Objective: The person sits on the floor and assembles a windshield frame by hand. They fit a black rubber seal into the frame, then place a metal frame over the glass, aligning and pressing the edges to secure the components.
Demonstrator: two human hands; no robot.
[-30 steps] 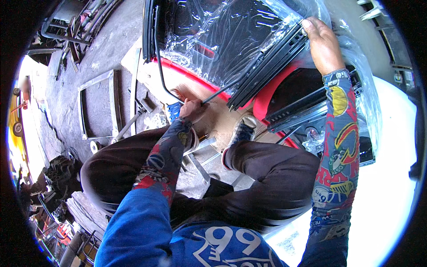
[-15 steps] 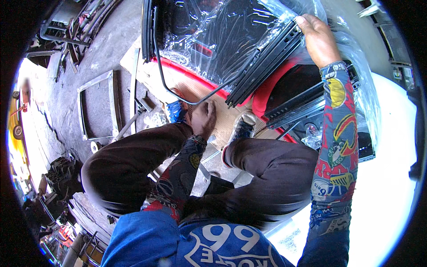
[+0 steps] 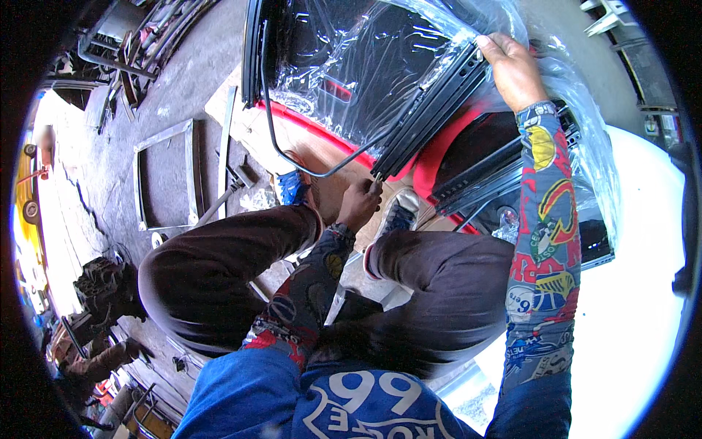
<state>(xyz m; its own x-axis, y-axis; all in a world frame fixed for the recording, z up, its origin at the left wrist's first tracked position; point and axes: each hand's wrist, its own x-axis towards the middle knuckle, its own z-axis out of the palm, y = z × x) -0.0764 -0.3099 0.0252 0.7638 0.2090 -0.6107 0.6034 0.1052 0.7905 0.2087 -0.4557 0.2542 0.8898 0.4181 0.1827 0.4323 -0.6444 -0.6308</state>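
Note:
A seat [image 3: 314, 51] in clear plastic film, black with red edging, lies in front of me. A black slide rail [image 3: 428, 110] runs slantwise along it. At the rail's far end my right hand [image 3: 512, 73] is closed, the thumb on top of the metal. My left hand [image 3: 360, 203] has its fingers pinched together right at the rail's near end; whatever lies between the fingertips is too small to make out. A bent black bar [image 3: 322, 174] loops from the seat's left side to the rail's near end. A second rail [image 3: 504, 157] shows at the right, beneath my right forearm.
Cardboard [image 3: 340, 157] lies under the seat and by my shoes. To the left are a rectangular metal frame [image 3: 167, 175] and a hammer-like tool [image 3: 234, 183]. Metal scrap [image 3: 124, 62] is piled at the far left. A bright white surface [image 3: 636, 278] fills the right.
My left hand has come up and right from beside my shoe to the rail's near end. My right hand stays on the far end; the view has shifted slightly.

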